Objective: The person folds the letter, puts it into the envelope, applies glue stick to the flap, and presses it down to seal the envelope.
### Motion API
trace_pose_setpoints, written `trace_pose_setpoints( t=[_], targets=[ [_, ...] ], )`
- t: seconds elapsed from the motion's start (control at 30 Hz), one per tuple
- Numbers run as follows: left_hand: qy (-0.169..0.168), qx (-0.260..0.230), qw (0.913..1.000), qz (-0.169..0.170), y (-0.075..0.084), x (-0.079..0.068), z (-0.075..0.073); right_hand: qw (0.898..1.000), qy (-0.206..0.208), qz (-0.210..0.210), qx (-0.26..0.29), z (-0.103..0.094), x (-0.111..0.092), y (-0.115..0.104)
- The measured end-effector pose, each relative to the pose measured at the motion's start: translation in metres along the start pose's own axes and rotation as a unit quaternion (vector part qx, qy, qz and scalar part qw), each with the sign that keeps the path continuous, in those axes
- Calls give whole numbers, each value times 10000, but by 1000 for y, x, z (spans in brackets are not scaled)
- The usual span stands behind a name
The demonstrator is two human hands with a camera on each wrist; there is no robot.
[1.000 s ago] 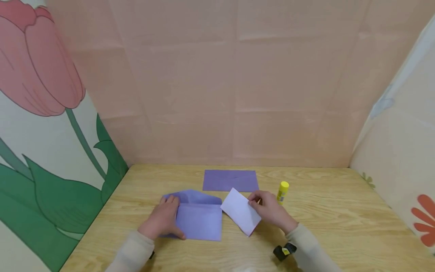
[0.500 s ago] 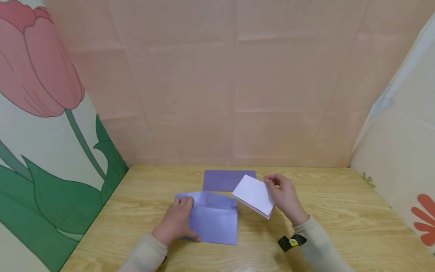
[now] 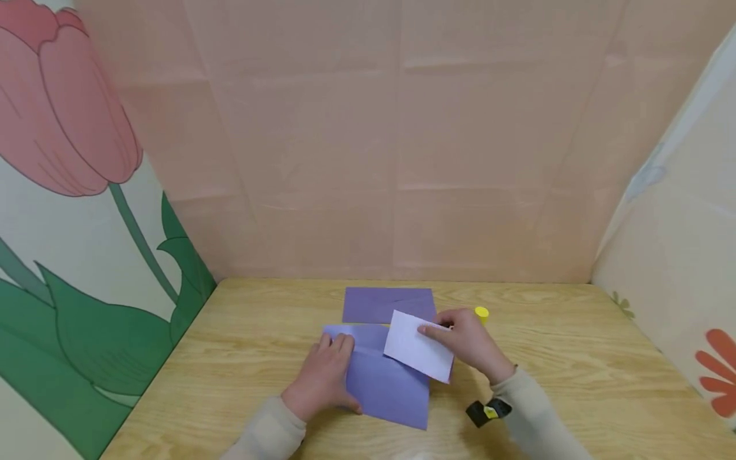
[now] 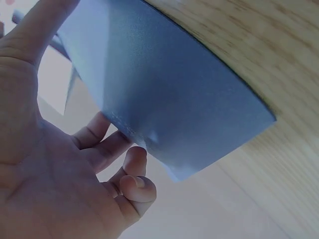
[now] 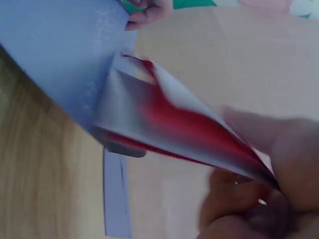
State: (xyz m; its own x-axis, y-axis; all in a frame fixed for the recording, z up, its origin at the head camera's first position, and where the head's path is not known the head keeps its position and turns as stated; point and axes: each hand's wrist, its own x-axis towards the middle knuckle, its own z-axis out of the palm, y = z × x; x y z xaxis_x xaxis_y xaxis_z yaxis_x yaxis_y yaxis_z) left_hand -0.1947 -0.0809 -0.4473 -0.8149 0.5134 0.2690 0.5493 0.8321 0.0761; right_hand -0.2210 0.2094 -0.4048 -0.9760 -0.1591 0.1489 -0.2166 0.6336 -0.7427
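Observation:
My left hand (image 3: 323,378) grips the left side of an open lilac envelope (image 3: 390,391), thumb at its near edge and fingers at the flap. In the left wrist view, the envelope (image 4: 164,84) is lifted at an angle off the wood. Between thumb and fingers, my right hand (image 3: 470,338) pinches a folded white card (image 3: 415,346) by its right side. The card overlaps the envelope's upper right part in the head view. Red shows inside the card's folds (image 5: 174,117) in the right wrist view, where its left end meets the envelope's opening; whether it is inside cannot be told.
A darker purple envelope (image 3: 374,304) lies flat behind the hands, its right part partly covered by the card. A yellow glue stick (image 3: 482,313) stands behind my right hand, mostly hidden. The wooden table (image 3: 253,319) meets a pinkish back wall (image 3: 391,160).
My left hand has carried the envelope rightward and tilted it. The card rose away to the right, then came back left and down over the envelope's opening, still pinched by my right hand.

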Motion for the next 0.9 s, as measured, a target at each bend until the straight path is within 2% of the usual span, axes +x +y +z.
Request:
trace_pose_setpoints(
  t=[0.13,0.37,0.43,0.7,0.9],
  targets=[
    [40,-24,10000,22,4,3,0,9993,-126,-312,-133,-3,0,-3],
    [-41,99,9997,197,15,9,2,9941,746,-782,-93,-4,0,-11],
    [-82,111,9997,193,17,9,3,9917,877,-943,-5,-2,0,-12],
    [19,231,9993,279,23,9,4,9896,949,-1076,127,14,-1,-14],
    [22,293,9991,295,24,8,3,9865,1201,-1063,336,24,1,-14]
  ],
)
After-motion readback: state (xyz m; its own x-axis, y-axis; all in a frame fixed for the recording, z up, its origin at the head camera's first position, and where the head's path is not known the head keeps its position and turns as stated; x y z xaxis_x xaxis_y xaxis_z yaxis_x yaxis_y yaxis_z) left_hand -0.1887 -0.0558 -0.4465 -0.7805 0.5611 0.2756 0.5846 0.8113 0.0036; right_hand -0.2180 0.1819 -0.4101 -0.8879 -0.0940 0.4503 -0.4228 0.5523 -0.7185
